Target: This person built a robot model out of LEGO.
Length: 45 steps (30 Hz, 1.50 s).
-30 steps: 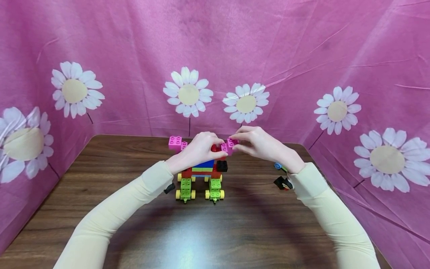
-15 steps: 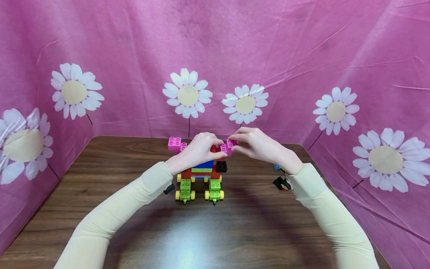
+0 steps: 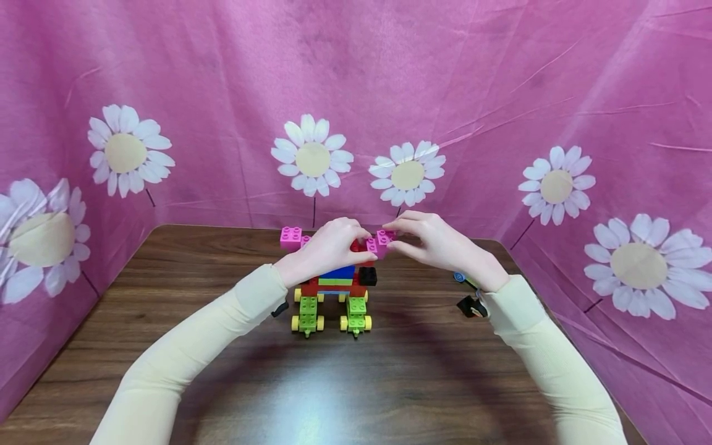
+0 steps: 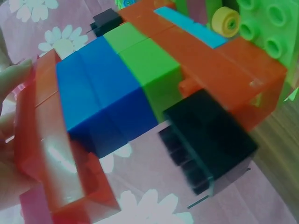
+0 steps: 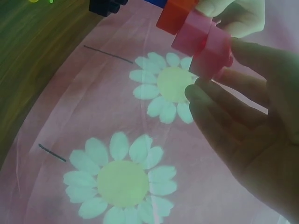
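A built figure of toy building bricks stands at mid-table, with blue bricks [image 3: 340, 272] in its body and green wheeled bases [image 3: 308, 313] below. Pink bricks step outward from both sides of its red top. At the right side, my left hand [image 3: 329, 248] pinches the inner pink brick [image 5: 191, 35] between thumb and index finger, beside the red brick [image 4: 53, 149]. My right hand [image 3: 439, 242] has thumb and fingertips round the outer pink brick [image 3: 385, 237]. The left side's pink brick [image 3: 291, 238] is partly behind my left hand. A black brick [image 4: 210, 137] juts from the body.
Right of the figure, a black piece [image 3: 470, 306] and a blue round piece [image 3: 459, 277] lie near my right sleeve. Another black piece [image 3: 280, 309] shows by my left cuff. Pink daisy-print cloth [image 3: 356, 74] rises behind the wooden table [image 3: 356, 389].
Both hands stay at the same pink bricks. The right hand's fingertips have shifted slightly to the right, so more of the outer pink brick shows.
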Each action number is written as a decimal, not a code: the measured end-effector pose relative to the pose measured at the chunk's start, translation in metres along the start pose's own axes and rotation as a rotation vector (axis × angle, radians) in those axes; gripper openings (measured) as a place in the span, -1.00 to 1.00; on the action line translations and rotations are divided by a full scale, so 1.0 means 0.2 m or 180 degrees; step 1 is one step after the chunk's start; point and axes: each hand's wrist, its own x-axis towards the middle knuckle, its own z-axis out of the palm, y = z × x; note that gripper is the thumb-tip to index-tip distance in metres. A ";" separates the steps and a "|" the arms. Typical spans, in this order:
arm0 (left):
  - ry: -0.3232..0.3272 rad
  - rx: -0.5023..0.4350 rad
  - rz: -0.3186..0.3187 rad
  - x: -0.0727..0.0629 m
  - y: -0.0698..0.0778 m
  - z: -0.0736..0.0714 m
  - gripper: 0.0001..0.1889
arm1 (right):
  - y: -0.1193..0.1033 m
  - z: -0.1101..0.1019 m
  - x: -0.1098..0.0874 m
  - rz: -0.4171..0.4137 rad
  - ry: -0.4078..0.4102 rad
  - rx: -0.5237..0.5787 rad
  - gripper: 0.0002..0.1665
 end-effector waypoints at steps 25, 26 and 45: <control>-0.0251 0.0067 -0.0287 -0.09 -0.05 -0.17 -0.51 | 0.25 0.07 -0.45 0.0771 0.0221 -0.0124 -0.67; -0.0254 0.0066 -0.0308 -0.10 -0.06 -0.18 -0.51 | 0.26 0.08 -0.48 0.0818 0.0196 -0.0123 -0.66; -0.0169 -0.0149 -0.0459 -0.26 -0.21 -0.25 -0.51 | 0.45 0.27 -0.87 0.1437 -0.0281 0.0107 -0.47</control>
